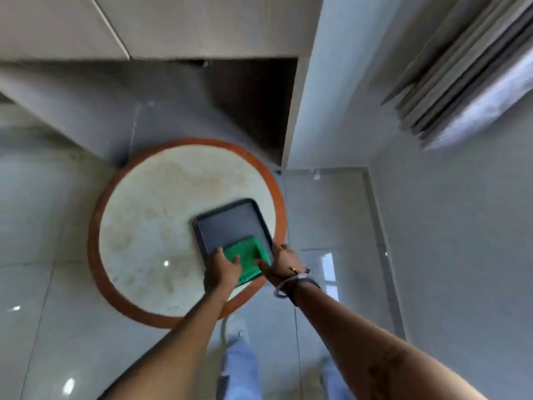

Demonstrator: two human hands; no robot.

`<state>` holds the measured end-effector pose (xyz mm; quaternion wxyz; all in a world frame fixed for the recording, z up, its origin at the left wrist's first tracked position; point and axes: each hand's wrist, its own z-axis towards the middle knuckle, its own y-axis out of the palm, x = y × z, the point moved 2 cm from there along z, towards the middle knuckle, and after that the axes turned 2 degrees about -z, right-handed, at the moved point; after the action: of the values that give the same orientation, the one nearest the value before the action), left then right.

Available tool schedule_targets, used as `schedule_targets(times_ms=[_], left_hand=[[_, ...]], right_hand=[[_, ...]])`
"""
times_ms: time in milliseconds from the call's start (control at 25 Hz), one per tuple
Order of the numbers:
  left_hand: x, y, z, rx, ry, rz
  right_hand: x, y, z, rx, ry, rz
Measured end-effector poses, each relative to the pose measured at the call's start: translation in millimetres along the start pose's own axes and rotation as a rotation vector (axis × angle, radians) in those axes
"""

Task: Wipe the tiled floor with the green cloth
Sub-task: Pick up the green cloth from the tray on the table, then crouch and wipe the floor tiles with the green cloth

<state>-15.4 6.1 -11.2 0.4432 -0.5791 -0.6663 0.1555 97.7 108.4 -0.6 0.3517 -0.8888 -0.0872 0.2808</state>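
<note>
Glossy grey tiled floor (52, 284) is seen from above, with a round table (150, 226), pale-topped and orange-rimmed, standing on it. On the table's near-right part a dark tray (225, 223) is set, slightly overhanging the rim. The green cloth (245, 258) is lying folded in the tray's near corner. The tray's near edge is gripped by the left hand (223, 269), fingertips resting on the cloth's left edge. The tray's right side is clasped by the right hand (284, 261), thumb laid on the cloth; bangles (291, 282) are worn at that wrist. Below the table, blue-trousered legs (239, 362) are seen
</note>
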Motion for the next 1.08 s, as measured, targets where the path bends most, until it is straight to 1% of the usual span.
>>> schedule_targets(times_ms=[80,200,280,320,400,440,480,520,600,680,760,840,920,1000,1080], left_hand=[[-10.2,16.2,25.3,0.008,-0.042,-0.072],[-24.3,41.9,53.0,-0.023,-0.12,-0.212],[-34.5,54.9,60.2,-0.063,-0.239,-0.366],[-35.7,57.3,61.8,-0.07,-0.327,-0.43],[-36.8,62.4,67.0,-0.094,-0.463,-0.549],[-34.5,62.3,65.7,-0.101,-0.486,-0.583],[-28.9,59.7,61.0,-0.093,-0.476,-0.587],[-22.5,57.1,56.8,-0.085,-0.442,-0.59],[-6.7,54.5,41.9,-0.102,-0.311,-0.679],[11.2,64.9,16.7,-0.218,-0.205,-0.858],[23.8,93.4,-6.4,-0.32,-0.162,-0.925],[31.8,138.7,-23.3,-0.349,-0.153,-0.883],[28.1,194.5,-23.7,-0.353,-0.111,-0.797],[20.1,258.0,-16.7,-0.383,0.016,-0.68],[5.0,318.2,-10.7,-0.437,0.165,-0.539]], right_hand=[[-5.0,24.3,33.0,-0.033,0.048,0.05],[-5.5,47.6,70.3,-0.012,0.119,-0.01],[-0.5,60.8,84.1,0.005,0.202,-0.014],[3.0,65.3,88.0,0.004,0.251,0.012],[11.2,69.3,96.1,-0.023,0.339,0.104],[14.5,69.1,97.7,-0.041,0.357,0.181],[18.2,67.7,97.1,-0.055,0.364,0.298],[22.8,63.2,93.4,-0.059,0.371,0.464],[39.3,48.1,77.5,-0.056,0.356,0.818],[71.6,29.8,55.3,-0.044,0.314,1.102],[115.0,19.2,35.1,-0.049,0.282,1.352],[168.4,23.2,21.3,-0.076,0.337,1.484],[227.0,45.7,16.9,-0.12,0.478,1.517],[286.8,80.3,27.9,-0.122,0.638,1.507],[339.9,114.0,42.1,-0.054,0.766,1.523]])
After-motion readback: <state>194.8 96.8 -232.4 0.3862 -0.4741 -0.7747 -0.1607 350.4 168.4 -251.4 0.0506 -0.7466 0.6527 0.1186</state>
